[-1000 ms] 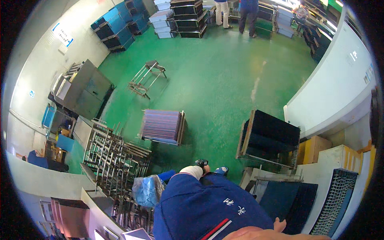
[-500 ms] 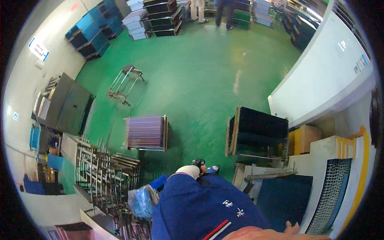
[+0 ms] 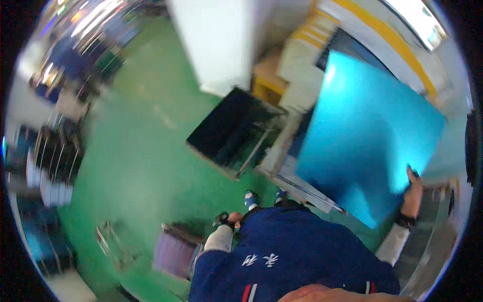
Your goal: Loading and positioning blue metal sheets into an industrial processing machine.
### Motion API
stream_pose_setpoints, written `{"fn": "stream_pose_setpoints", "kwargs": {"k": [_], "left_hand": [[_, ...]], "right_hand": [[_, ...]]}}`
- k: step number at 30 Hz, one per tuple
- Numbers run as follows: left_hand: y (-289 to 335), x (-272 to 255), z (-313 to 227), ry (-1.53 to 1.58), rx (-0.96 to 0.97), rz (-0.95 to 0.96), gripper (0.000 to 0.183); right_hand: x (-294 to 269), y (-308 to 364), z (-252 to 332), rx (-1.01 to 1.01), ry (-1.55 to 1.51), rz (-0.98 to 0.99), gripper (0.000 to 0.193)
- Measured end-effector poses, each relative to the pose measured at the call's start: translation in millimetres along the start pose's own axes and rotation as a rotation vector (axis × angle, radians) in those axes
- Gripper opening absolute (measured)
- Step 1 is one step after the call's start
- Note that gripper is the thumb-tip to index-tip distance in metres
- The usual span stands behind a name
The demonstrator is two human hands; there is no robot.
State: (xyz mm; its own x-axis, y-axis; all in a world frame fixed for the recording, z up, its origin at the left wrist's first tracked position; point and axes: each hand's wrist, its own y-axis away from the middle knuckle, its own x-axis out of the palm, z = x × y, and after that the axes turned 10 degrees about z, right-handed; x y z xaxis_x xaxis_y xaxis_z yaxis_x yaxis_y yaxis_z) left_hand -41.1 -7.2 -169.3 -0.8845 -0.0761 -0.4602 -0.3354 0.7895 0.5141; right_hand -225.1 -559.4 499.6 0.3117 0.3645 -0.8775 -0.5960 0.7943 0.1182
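A large, flat, shiny blue sheet [image 3: 370, 131] is raised at a tilt on my right side. My right hand [image 3: 413, 194] grips it by its right-hand edge; the fingers behind the sheet are hidden. A dark band circles that wrist. My left hand [image 3: 234, 218] hangs low in front of my body, apart from the sheet, and its fingers are too small and blurred to read. Beneath the sheet's left side is a metal-edged stand or table [image 3: 307, 189], mostly covered by it.
A dark slotted rack [image 3: 231, 133] stands on the green floor [image 3: 146, 166] ahead. Beyond it is a white cabinet [image 3: 211, 45], with cardboard boxes [image 3: 269, 75] beside it. A rack of purplish sheets [image 3: 173, 254] stands at lower left, near a blurred metal frame [image 3: 113, 244].
My view has swung to the right, so the racks appear further left. The blue sheet has come up, held in my right hand. My left hand still hangs low.
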Motion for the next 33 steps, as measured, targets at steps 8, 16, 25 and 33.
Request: {"fn": "stream_pose_setpoints", "kwargs": {"k": [8,16,25,33], "left_hand": [[-1.2,-29.4,-2.6,0.203,-0.080,0.075,0.029],[-31.4,-38.4,-10.8,-0.278,0.286,-0.003,0.026],[-40.5,-24.5,-51.8,0.136,-0.484,0.016,0.029],[-28.1,-32.2,-68.2,0.135,-0.508,0.015,0.030]], "right_hand": [[85.5,-61.1,-53.2,0.074,-1.530,-0.181,0.034],[128.9,-181.9,-88.1,0.092,-1.942,-0.202,0.018],[145.5,-307.8,-98.7,0.125,-2.114,-0.193,0.017],[149.3,-346.8,-99.2,0.245,-1.995,0.242,0.019]]}}
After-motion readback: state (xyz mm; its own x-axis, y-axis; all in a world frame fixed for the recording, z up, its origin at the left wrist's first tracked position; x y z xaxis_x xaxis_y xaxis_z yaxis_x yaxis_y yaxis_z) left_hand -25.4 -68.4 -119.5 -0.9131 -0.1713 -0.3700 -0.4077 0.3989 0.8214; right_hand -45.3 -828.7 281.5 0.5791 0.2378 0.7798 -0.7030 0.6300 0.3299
